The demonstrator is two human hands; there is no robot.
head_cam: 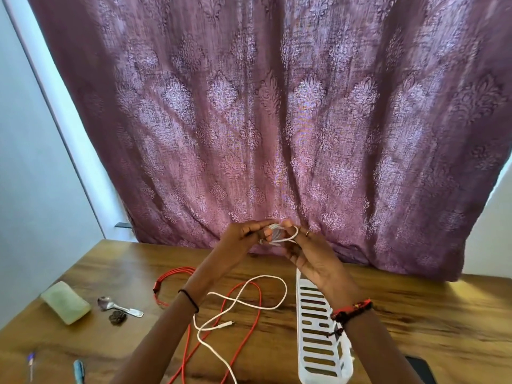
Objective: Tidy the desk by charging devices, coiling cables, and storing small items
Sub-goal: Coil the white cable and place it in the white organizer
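A white cable (243, 302) lies in loose loops on the wooden desk (415, 328), and its upper end is wound into a small coil held up between both hands. My left hand (243, 238) pinches the coil from the left. My right hand (302, 250) has its fingers curled round the coil's right side. A red cable (256, 314) lies tangled under the white one, with a bundled part (171, 275) at the left. The white cable's plug (228, 324) rests on the desk.
A white slotted plastic basket (318, 342) stands under my right forearm. At the left lie a pale green case (66, 302), a metal spoon (119, 306), a dark crumpled bit (117, 318) and two pens (79, 371). A dark phone (421, 368) lies at the bottom right. A purple curtain (277, 120) hangs behind.
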